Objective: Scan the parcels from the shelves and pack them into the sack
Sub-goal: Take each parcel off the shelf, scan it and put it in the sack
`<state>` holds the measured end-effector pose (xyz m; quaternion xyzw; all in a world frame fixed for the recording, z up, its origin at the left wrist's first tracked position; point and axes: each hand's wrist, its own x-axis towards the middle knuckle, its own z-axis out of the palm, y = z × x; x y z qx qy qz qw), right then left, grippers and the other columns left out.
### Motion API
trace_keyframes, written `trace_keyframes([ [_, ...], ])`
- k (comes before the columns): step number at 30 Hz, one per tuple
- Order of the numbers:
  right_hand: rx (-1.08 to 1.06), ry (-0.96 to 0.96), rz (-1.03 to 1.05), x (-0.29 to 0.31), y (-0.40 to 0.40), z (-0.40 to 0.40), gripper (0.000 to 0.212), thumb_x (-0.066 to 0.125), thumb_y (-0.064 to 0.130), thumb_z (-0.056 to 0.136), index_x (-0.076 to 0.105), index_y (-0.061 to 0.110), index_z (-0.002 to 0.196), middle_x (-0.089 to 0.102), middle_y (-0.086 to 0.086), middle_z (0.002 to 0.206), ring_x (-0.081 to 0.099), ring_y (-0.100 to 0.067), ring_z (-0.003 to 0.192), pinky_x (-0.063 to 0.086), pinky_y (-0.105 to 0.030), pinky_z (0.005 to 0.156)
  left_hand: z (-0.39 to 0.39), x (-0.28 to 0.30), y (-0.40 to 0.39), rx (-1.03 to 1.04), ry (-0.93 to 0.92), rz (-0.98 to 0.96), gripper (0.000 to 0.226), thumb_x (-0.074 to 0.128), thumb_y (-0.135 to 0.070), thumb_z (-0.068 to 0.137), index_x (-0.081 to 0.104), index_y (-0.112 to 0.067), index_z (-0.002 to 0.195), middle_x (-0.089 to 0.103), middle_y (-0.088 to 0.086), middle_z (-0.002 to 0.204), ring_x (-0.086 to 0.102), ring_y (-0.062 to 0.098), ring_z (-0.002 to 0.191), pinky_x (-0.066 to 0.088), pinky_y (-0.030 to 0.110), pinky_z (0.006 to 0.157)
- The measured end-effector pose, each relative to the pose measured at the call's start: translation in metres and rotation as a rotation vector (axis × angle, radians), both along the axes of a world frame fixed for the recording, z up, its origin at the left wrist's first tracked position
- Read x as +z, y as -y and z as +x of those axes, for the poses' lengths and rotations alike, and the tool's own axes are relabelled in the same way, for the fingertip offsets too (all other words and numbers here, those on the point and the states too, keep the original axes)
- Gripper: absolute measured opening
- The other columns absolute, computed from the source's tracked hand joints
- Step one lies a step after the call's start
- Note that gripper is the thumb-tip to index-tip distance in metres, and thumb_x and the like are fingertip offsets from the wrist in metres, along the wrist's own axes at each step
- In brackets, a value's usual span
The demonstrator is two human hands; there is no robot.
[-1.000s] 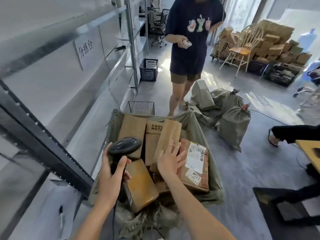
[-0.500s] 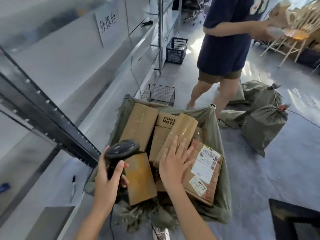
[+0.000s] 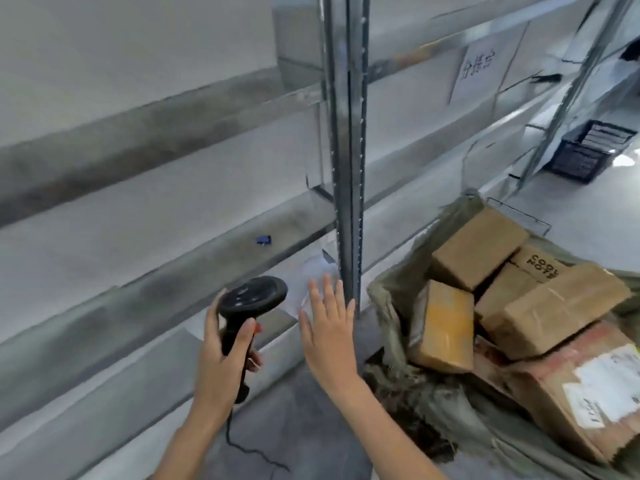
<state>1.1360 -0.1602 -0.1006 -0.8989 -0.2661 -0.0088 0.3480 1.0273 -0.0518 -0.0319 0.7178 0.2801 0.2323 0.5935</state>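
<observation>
— What's in the sack [image 3: 391, 299] right now?

— It stands open at my right, on the floor against the shelves [image 3: 173, 237], and it's packed with brown cardboard parcels. A box [image 3: 479, 247] lies at the back, a smaller one printed "COOL NOTE" [image 3: 540, 266] just beside it, a yellowish box [image 3: 443, 327] stands at the near left, a long taped box [image 3: 561, 310] lies tilted across the middle, and a big parcel with white labels [image 3: 585, 389] sits at the near right edge.

— And your hands?

— My left hand [image 3: 221, 355] grips the handle of the black scanner [image 3: 249, 306], fingers curled round it, its cord [image 3: 249, 452] trailing down. My right hand [image 3: 329, 327] is flat and relaxed, fingers straight, holding nothing, raised in front of the lower shelf.

— What's past that hand?

— A pale, whitish thing [image 3: 317, 275] lies on the lower shelf just beyond my fingertips; it's too blurred for me to say what it is. A small blue thing [image 3: 264, 240] lies further back on the shelf above.

— Anything in the way?

— The metal upright post [image 3: 346, 150] of the shelves stands between my right hand and the sack. Farther off, a black plastic basket [image 3: 585, 154] sits on the floor, a wire basket [image 3: 519, 216] shows behind the sack, and a white paper sign [image 3: 479, 69] hangs on the shelf.
</observation>
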Motion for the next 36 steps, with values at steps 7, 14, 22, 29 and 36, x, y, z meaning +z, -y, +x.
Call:
trace_keyframes([
  [7, 0.396, 0.015, -0.064, 0.018, -0.105, -0.143, 0.058, 0.029, 0.034, 0.104, 0.020, 0.017, 0.158, 0.014, -0.011, 0.166, 0.007, -0.034, 0.154, 0.007, -0.053, 0.123, -0.191, 0.010, -0.069, 0.322, 0.073, 0.017, 0.063, 0.066, -0.040, 0.091, 0.039, -0.021, 0.145, 0.072, 0.006, 0.091, 0.057, 0.022, 0.051, 0.050, 0.033, 0.051],
  [14, 0.679, 0.035, -0.036, 0.044, -0.191, -0.247, 0.074, 0.003, 0.057, 0.092, 0.006, 0.027, 0.159, -0.003, 0.000, 0.168, -0.009, -0.024, 0.155, -0.012, -0.039, 0.120, -0.323, 0.032, -0.120, 0.650, 0.160, 0.072, 0.059, 0.057, -0.036, 0.090, 0.039, -0.025, 0.145, 0.072, 0.006, 0.090, 0.059, 0.021, 0.052, 0.050, 0.028, 0.049],
  [22, 0.915, 0.141, 0.102, 0.093, -0.305, -0.307, 0.060, 0.020, 0.048, 0.102, -0.001, 0.035, 0.157, -0.012, 0.007, 0.165, -0.015, -0.019, 0.154, -0.021, -0.028, 0.116, -0.383, 0.074, -0.202, 0.878, 0.252, 0.182, 0.054, 0.064, -0.039, 0.093, 0.041, -0.029, 0.142, 0.072, 0.001, 0.087, 0.057, 0.024, 0.053, 0.049, 0.033, 0.051],
  [29, 1.064, 0.207, 0.259, 0.176, -0.408, -0.346, 0.064, 0.033, 0.043, 0.107, -0.007, 0.037, 0.157, -0.022, 0.010, 0.163, -0.025, -0.015, 0.150, -0.026, -0.028, 0.112, -0.406, 0.137, -0.291, 1.006, 0.334, 0.329, 0.048, 0.055, -0.032, 0.098, 0.039, -0.022, 0.143, 0.071, 0.003, 0.088, 0.057, 0.020, 0.049, 0.050, 0.027, 0.048],
  [36, 1.175, 0.250, 0.416, 0.252, -0.479, -0.375, 0.067, 0.042, 0.036, 0.106, 0.002, 0.033, 0.159, -0.013, 0.004, 0.167, -0.018, -0.020, 0.153, -0.011, -0.038, 0.123, -0.419, 0.190, -0.372, 1.031, 0.439, 0.428, 0.055, 0.056, -0.042, 0.091, 0.040, -0.019, 0.139, 0.072, 0.004, 0.090, 0.060, 0.023, 0.052, 0.051, 0.031, 0.048],
])
